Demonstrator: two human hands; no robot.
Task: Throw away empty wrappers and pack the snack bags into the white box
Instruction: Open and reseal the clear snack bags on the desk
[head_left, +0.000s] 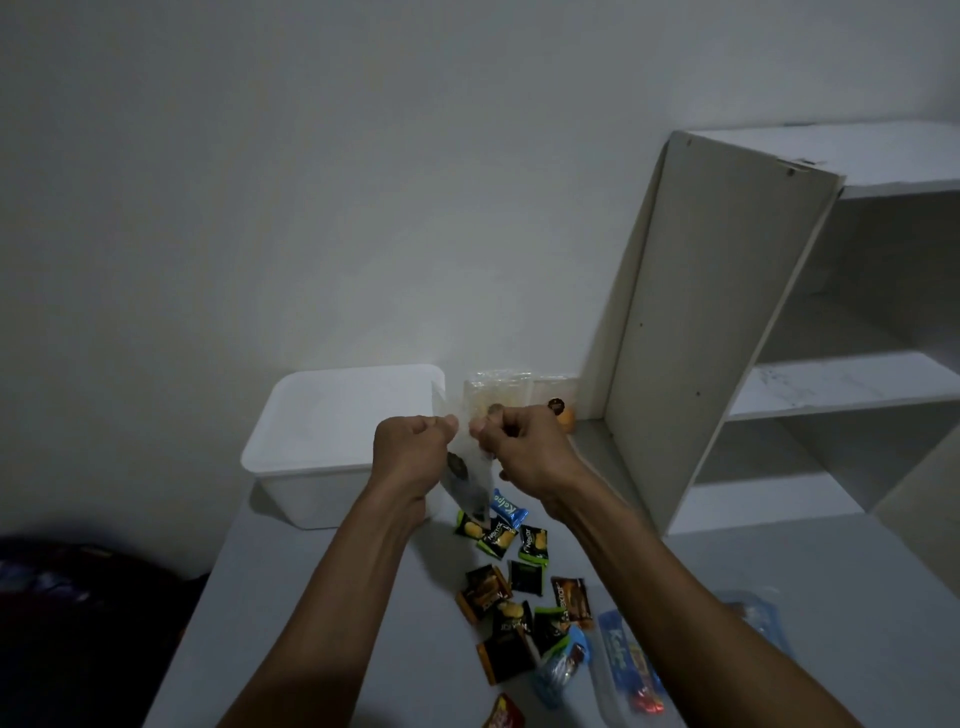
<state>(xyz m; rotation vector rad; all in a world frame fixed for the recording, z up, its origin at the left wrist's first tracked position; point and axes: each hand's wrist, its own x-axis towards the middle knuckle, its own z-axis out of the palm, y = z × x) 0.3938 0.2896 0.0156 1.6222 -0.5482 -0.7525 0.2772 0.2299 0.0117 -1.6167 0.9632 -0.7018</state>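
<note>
Head view: one camera, looking forward and down over both forearms.
Left hand (413, 447): fingers curled, pinching the upper left edge of a clear wrapper (467, 480), raised above the worktop.
Right hand (522, 447): fingers curled, pinching the same wrapper's upper right edge, just beside the left hand.
Why held so: likely stretched between both hands to check whether anything is left inside; dark bits show through the film, contents too dim to tell.
White box (291, 457): at the far left corner of the worktop (322, 597), against the wall, open; inside looks bare, though hard to judge in this light.
Snack bags (506, 597): scattered loose down the middle of the worktop toward the near edge; green-and-black, brown and blue packets, none yet in the box by the look of it.
Clear packs (498, 392): propped at the far edge beside the box, with an orange item close by.
Blue-and-clear wrappers (618, 660): near the near right part, probably the empties to discard.
Shelf unit (779, 332): white, open shelves, standing along the right edge.
Room: plain pale wall, dim light; dark bundle (88, 623) beyond the left edge.
</note>
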